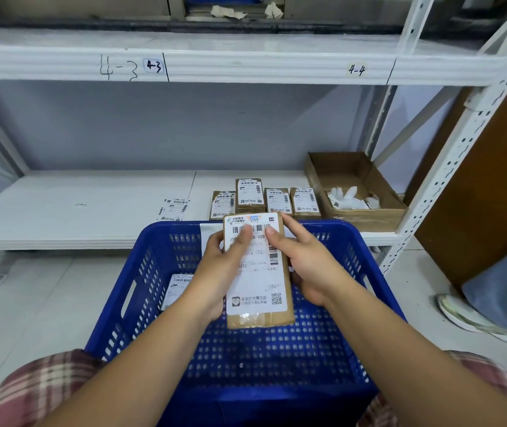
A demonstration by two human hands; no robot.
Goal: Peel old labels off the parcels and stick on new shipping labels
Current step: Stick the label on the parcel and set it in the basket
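One parcel (261,319) over blue crate (166,231), left hand (219,274) gripping its left edge, right hand (312,268) gripping the right

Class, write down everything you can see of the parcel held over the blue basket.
The parcel is a small, flat brown cardboard box, held face up above the blue basket. A white shipping label with barcodes, a QR code and printed text covers most of its top; clear tape crosses the bare near end. The left hand grips its left edge, thumb on the label; the right hand holds the right edge, thumb pressing the label.
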